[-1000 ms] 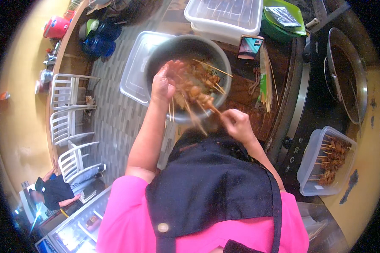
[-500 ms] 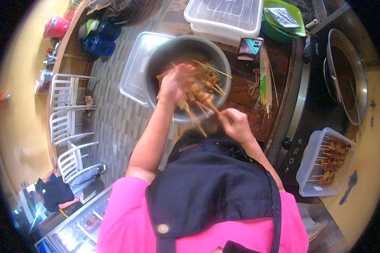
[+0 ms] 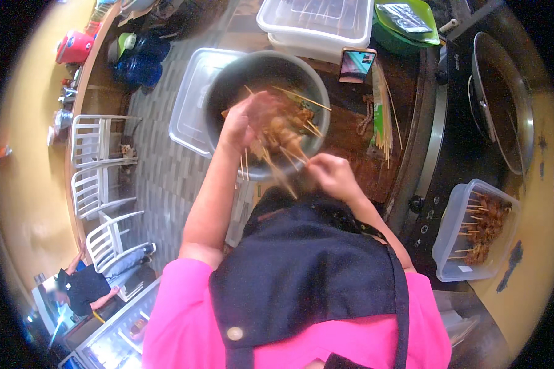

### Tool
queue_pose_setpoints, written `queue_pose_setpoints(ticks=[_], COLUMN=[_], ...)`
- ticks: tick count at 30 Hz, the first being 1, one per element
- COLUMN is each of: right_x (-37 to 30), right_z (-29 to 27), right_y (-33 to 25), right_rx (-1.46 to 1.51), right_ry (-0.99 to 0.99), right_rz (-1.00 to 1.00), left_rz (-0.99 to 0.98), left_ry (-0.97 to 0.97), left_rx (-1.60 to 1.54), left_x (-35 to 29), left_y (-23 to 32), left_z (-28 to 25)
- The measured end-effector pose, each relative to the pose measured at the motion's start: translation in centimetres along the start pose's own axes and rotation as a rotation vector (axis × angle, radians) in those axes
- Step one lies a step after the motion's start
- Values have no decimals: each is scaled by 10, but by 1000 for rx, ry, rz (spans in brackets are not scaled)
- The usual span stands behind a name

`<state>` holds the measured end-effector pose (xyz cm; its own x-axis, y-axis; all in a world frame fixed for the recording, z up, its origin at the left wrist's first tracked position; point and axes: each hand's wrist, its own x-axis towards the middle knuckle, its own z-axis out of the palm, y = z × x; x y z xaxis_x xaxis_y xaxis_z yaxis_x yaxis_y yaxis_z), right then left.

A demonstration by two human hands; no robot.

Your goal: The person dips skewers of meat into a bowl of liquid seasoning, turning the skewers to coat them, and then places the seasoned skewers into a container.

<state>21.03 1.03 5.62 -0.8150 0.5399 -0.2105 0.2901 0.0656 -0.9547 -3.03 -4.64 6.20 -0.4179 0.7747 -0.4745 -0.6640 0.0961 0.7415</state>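
A large grey pot (image 3: 321,77) in front of me holds several meat skewers (image 3: 284,130), their wooden sticks pointing various ways. My left hand (image 3: 243,120) reaches over the pot's left side onto the meat; its fingers are smeared by motion. At the near right rim, my right hand (image 3: 333,177) is closed in a pinch on the stick end of a meat skewer, whose meat lies toward my left hand. Several other sticks stick out over the near rim between my hands.
Left of the pot lies a clear plastic lid (image 3: 188,104). Behind it stand a lidded container (image 3: 317,24), a propped phone (image 3: 356,66) and a green basin (image 3: 406,37). Bare sticks (image 3: 381,117) lie right. Further right are a wide pan (image 3: 505,104) and a tub of skewers (image 3: 452,246). A person (image 3: 83,289) sits far left.
The whole view has shifted slightly left. Both hands stay at the pot, the left one still blurred over the meat and the right one still pinching the stick.
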Motion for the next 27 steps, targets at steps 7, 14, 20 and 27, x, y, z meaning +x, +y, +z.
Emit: queue_pose_setpoints(ticks=[7, 14, 20, 27], right_x=[-6, -10, 16, 24], right_z=[-22, -19, -6, -1], right_y=[10, -5, -13, -18], right_rx=[32, -174, -301, -545], right_ry=[105, 3, -5, -100], right_rz=[-65, 145, 68, 1], left_rz=[305, 298, 255, 246], left_ry=[253, 488, 492, 392], left_rx=[792, 1153, 1073, 918], left_x=[28, 33, 27, 19], left_y=[11, -13, -7, 1], left_z=[-53, -107, -104, -102])
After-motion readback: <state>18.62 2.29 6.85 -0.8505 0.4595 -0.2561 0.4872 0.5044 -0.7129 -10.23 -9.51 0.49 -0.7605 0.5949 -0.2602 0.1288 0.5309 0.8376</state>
